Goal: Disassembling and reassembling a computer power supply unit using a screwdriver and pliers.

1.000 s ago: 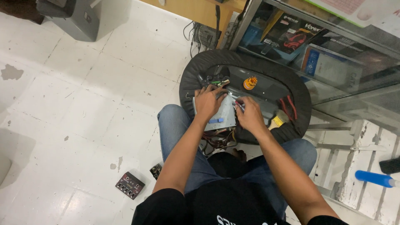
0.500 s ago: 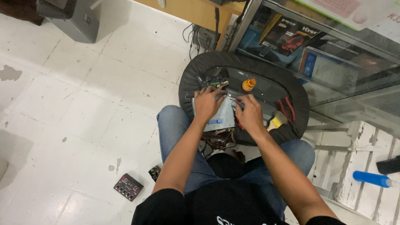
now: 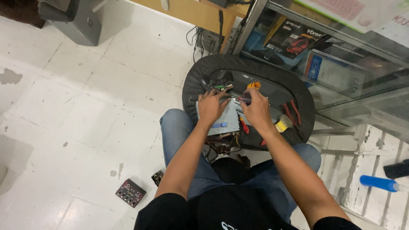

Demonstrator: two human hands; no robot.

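The left hand [image 3: 211, 107] covers the near-left part of the grey metal box [image 3: 228, 121], and what the fingers of the right hand [image 3: 256, 108] pinch is too small to tell. Beyond both hands, the small parts [image 3: 219, 85] are too tiny to identify. Below the wrists, the wires [image 3: 221, 145] run out of sight behind the forearm.

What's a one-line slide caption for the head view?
Seated person's left hand and right hand work on a grey metal chassis resting on a round black pad, tools scattered around.
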